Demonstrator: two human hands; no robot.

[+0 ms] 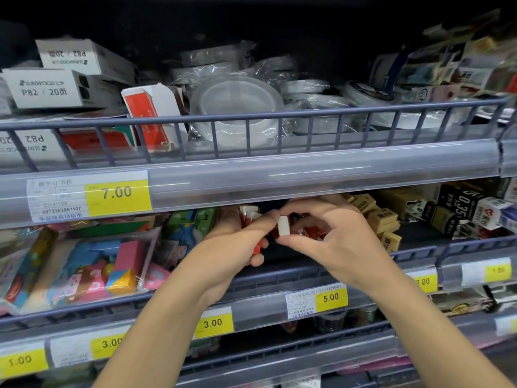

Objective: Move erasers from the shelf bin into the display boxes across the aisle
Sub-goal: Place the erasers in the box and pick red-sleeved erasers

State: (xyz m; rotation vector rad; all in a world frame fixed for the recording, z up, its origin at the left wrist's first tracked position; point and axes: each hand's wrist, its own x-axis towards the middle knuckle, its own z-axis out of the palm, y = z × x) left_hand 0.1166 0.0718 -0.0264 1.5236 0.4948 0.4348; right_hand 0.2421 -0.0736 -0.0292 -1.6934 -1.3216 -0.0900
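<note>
Red-sleeved erasers [253, 219] are filling my left hand [237, 242], fingers curling round them, just under the shelf rail [307, 177]; my right hand [327, 233] is pinching another eraser [283, 226]. Overfilling risks some slipping out.

Tape rolls [235, 107] above eraser bin [307, 273].

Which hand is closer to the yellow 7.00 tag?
The left hand. It holds red erasers just below and right of the 7.00 tag. The right hand, pinching a white eraser, sits farther right.
</note>
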